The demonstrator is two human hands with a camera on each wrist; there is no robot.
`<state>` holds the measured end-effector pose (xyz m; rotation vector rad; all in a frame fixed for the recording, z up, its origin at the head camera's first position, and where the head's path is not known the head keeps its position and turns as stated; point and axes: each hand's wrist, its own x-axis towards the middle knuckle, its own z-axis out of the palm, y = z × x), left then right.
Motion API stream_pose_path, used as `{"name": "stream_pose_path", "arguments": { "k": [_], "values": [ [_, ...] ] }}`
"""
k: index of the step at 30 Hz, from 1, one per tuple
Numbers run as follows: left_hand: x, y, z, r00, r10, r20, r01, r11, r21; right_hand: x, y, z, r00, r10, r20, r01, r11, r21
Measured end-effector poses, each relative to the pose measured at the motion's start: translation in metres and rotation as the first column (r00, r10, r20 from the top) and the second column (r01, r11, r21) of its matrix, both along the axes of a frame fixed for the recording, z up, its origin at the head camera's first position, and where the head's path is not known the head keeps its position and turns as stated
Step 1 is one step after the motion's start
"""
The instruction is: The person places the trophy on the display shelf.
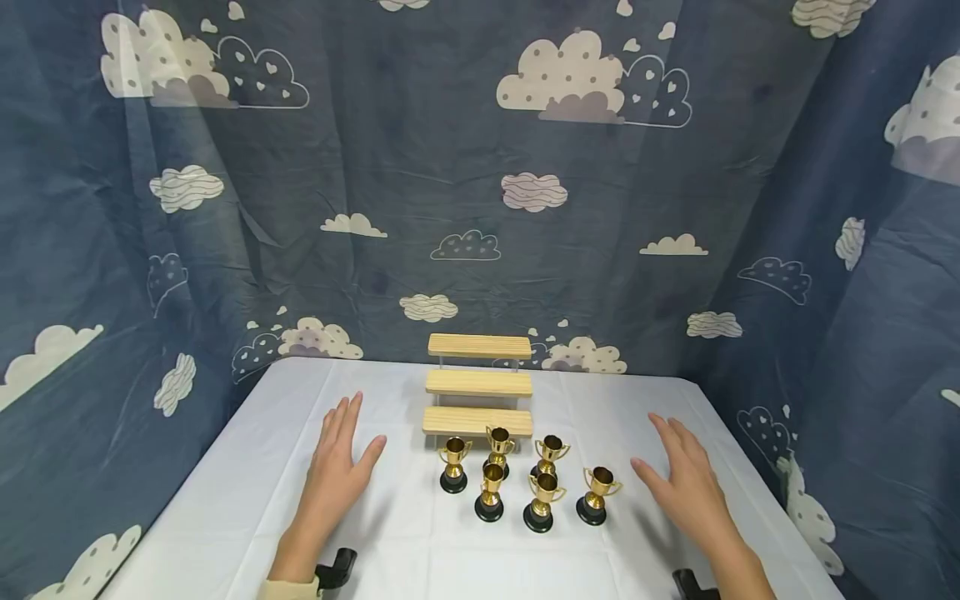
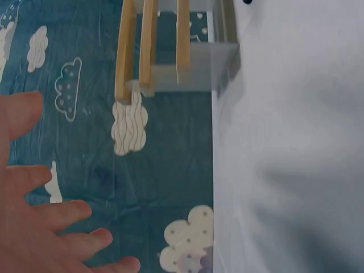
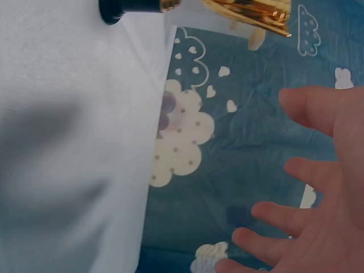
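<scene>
Several small gold trophy cups [image 1: 543, 492] with black bases stand in a cluster on the white table [image 1: 225, 500], just in front of a three-step wooden riser [image 1: 478, 383]. My left hand [image 1: 337, 467] hovers flat to the left of the cups, fingers straight and spread, holding nothing. To their right my right hand [image 1: 686, 479] is spread the same way, nearest the rightmost cup [image 1: 597, 493]. The left wrist view shows the left fingers [image 2: 51, 216] and the riser [image 2: 149, 51] edge-on. In the right wrist view the right fingers [image 3: 307, 187] are spread and one cup [image 3: 170, 5] shows at the top.
A dark blue curtain with cloud prints [image 1: 480, 183] closes in the table at the back and on both sides. Bare white tablecloth lies in front of the cups and beside each hand. Black wrist-camera mounts [image 1: 336, 568] show at the bottom edge.
</scene>
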<state>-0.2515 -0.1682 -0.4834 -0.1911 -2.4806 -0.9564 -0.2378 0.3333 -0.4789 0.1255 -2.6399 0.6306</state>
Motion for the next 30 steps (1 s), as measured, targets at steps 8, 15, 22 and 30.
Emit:
{"name": "stream_pose_path", "arguments": {
  "k": [8, 15, 22, 30],
  "values": [
    [-0.013, 0.008, 0.002, 0.997, -0.073, 0.038, 0.068, 0.990, 0.125, 0.002, -0.004, 0.014, 0.994, 0.101, -0.037, -0.103, 0.994, -0.034],
    [-0.022, 0.012, -0.003, 0.990, -0.109, 0.083, 0.091, 0.977, 0.194, 0.008, -0.009, 0.019, 0.988, 0.153, 0.014, -0.152, 0.987, -0.052],
    [-0.032, 0.018, -0.003, 0.980, -0.163, 0.114, 0.123, 0.947, 0.296, 0.011, -0.019, 0.022, 0.983, 0.180, 0.041, -0.177, 0.982, -0.072],
    [-0.042, 0.025, -0.003, 0.943, -0.277, 0.186, 0.135, 0.825, 0.549, 0.011, -0.030, 0.017, 0.973, 0.229, 0.037, -0.226, 0.971, -0.083]
  ]
}}
